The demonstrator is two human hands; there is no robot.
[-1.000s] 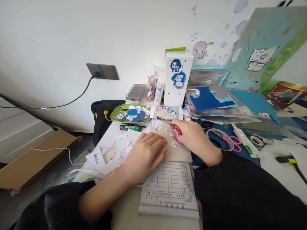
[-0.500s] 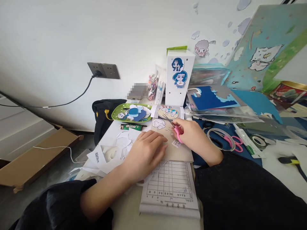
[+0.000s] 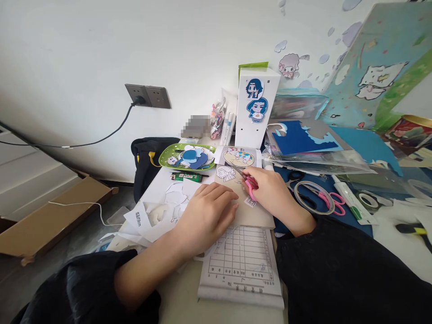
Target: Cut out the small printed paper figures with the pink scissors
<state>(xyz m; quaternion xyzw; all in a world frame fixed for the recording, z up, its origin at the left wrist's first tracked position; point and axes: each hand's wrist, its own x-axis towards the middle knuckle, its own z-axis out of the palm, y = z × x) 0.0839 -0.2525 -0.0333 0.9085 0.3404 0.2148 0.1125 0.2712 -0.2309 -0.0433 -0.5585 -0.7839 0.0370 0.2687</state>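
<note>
My right hand grips pink-handled scissors, the blades pointing up and left. Their tips lie beside a black-and-white paper cutout of a figure. My left hand rests palm down with fingers stretched out, covering the left part of a beige board; nothing shows in it. A small printed paper piece sits on the board under the scissors. Behind the blades is a sheet with a coloured cartoon in an oval. A printed form pad lies nearest me.
White paper scraps and a green glue-like pack lie left. A green tray holds blue and white cutouts. A white box stands behind. To the right are tape rolls, other pink scissors and a white-green tube.
The view has shifted slightly, so the scene sits a little further right. The scissors have moved slightly left over the board, closer to the figure cutout. My left hand stays resting.
</note>
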